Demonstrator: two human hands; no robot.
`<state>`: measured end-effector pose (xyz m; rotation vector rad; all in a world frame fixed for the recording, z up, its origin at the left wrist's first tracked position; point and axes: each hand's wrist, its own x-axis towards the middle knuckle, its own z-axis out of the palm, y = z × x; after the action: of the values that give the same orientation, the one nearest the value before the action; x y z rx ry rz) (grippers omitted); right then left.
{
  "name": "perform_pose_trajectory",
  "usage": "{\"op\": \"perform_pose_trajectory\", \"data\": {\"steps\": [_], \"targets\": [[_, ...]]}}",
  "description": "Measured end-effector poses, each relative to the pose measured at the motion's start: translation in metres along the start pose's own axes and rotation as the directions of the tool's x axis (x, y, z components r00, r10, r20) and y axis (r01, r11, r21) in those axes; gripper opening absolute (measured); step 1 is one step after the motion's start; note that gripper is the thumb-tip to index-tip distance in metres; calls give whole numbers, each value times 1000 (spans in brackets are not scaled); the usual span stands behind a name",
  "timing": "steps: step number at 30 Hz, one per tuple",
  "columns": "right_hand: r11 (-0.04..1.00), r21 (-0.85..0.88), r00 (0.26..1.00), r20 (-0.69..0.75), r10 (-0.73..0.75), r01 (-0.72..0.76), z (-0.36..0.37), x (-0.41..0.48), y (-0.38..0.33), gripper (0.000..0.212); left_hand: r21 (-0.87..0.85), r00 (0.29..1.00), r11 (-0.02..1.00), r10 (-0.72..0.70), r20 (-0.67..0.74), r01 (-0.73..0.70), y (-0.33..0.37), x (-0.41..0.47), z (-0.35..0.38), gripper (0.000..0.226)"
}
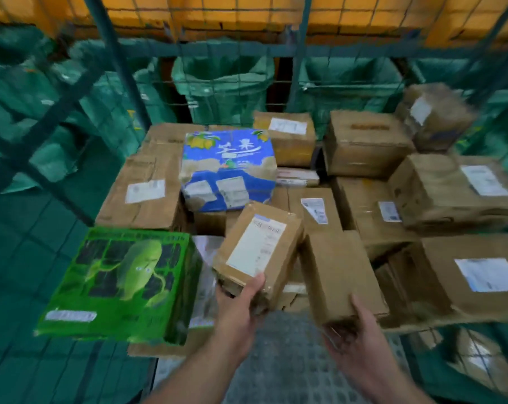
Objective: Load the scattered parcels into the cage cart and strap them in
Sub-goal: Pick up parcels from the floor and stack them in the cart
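Inside the green wire cage cart (112,62) lie several cardboard parcels. My left hand (241,304) grips the near end of a small brown parcel with a white label (258,246), thumb on top. My right hand (354,336) grips the near end of a plain brown parcel (340,272) beside it. A bright green printed box (118,281) lies at the front left. Behind it, in the middle, a blue fruit box (229,167) rests on other parcels. More labelled brown boxes (448,191) are stacked at the right.
Green sacks (223,83) hang behind the cart's back mesh, with orange bins (217,10) above them. A grey studded floor plate (282,363) shows at the cart's front between my arms. The green floor (22,287) lies to the left, seen through the side mesh.
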<state>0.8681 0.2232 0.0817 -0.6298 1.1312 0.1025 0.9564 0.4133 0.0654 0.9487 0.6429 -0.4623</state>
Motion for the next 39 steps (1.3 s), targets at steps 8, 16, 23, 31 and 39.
{"op": "perform_pose_trajectory", "data": {"steps": [8, 16, 23, 31, 39], "targets": [[977, 5, 976, -43, -215, 215, 34, 39, -77, 39, -4, 1000, 1000, 4, 17, -4, -18, 55, 139, 110], [969, -146, 979, 64, -194, 201, 78, 116, -166, 79, -96, 990, 993, 59, -132, -71, -23, 124, 235, 123], [963, -244, 987, 135, -82, 113, 105, 176, -213, 91, -8, 887, 980, 177, -425, -199, -25, 173, 273, 148], [876, -475, 990, 138, -23, 87, 117, 201, -236, 67, 130, 870, 981, 189, -455, -145, -13, 204, 277, 149], [872, -490, 966, 237, 103, 27, 136, 208, -236, 71, 189, 919, 978, 155, -364, -90, 1, 233, 278, 144]]}}
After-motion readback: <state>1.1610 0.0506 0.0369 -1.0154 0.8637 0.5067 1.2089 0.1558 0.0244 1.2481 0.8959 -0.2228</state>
